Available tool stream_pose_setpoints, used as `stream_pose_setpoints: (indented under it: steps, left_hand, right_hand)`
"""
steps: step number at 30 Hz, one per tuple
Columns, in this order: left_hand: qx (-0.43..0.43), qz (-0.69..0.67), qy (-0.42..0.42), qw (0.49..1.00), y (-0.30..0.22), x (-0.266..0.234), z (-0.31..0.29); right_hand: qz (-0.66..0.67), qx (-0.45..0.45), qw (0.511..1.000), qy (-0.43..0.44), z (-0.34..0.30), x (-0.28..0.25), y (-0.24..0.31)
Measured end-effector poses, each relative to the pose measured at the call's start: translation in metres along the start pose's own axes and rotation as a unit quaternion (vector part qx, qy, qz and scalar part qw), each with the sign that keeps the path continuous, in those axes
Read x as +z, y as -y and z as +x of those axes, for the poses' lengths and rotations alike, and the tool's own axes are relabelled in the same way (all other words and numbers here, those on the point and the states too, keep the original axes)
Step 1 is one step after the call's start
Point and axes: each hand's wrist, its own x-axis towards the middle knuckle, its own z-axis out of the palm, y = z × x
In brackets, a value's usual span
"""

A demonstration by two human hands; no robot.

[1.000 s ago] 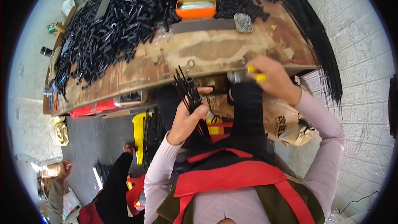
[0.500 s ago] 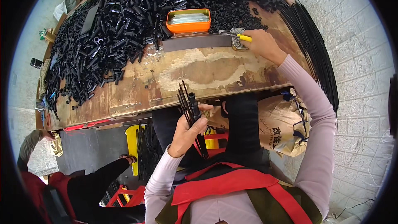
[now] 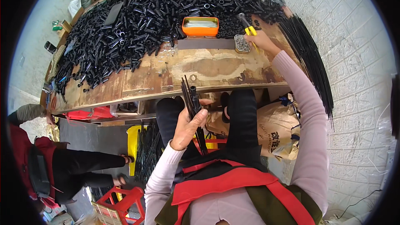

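Note:
My left hand [image 3: 186, 128] is closed around a bundle of thin black rods [image 3: 186, 93] and a black tubular fitting [image 3: 194, 97], held above my lap just off the table's near edge. Out over the right side of the table, my right hand [image 3: 263, 42] grips yellow-handled pliers [image 3: 251, 31], their metal head pointing away from me. Right beside that hand sits a small clear box [image 3: 242, 45] filled with tiny metal pieces. An orange tin [image 3: 200, 31] of thin pale rods or wires stands to its left, behind a flat grey strip [image 3: 206, 44].
A broad heap of black tubular parts [image 3: 137, 31] covers the far and left table. Long black rods [image 3: 306, 54] lie along the right edge. A brown sack [image 3: 277, 129] stands under the table. Another person [image 3: 41, 154] is at left near a red stool [image 3: 131, 202].
The pliers have swung from pointing left over the box to pointing away from me, with the box now uncovered. My view has tipped up slightly. My left hand still holds the rods.

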Motion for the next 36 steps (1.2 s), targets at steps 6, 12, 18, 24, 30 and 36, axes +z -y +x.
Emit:
stream_pose_setpoints:
  steps: [6,12,18,24,30,36]
  left_hand:
    - [0.017,0.009,-0.022,1.0,-0.009,0.007,-0.022]
    - [0.02,0.018,-0.029,0.999,-0.007,0.012,-0.028]
    - [0.085,0.01,0.042,0.996,0.005,0.014,-0.022]
    - [0.066,0.042,0.043,0.996,-0.003,0.025,-0.03]
    - [0.062,0.04,0.044,0.996,-0.001,0.023,-0.034]
    - [0.061,0.037,0.054,0.996,0.0,0.022,-0.034]
  right_hand:
    - [0.391,0.064,0.903,0.164,-0.03,0.002,0.0]
    - [0.468,0.079,0.855,0.21,-0.145,0.068,0.035]
    - [0.472,-0.041,0.862,0.181,-0.227,0.128,0.058]
    - [0.455,-0.104,0.88,0.093,-0.271,0.169,0.07]
    - [0.5,-0.119,0.853,0.084,-0.281,0.179,0.071]
    - [0.473,-0.167,0.861,0.084,-0.283,0.18,0.071]
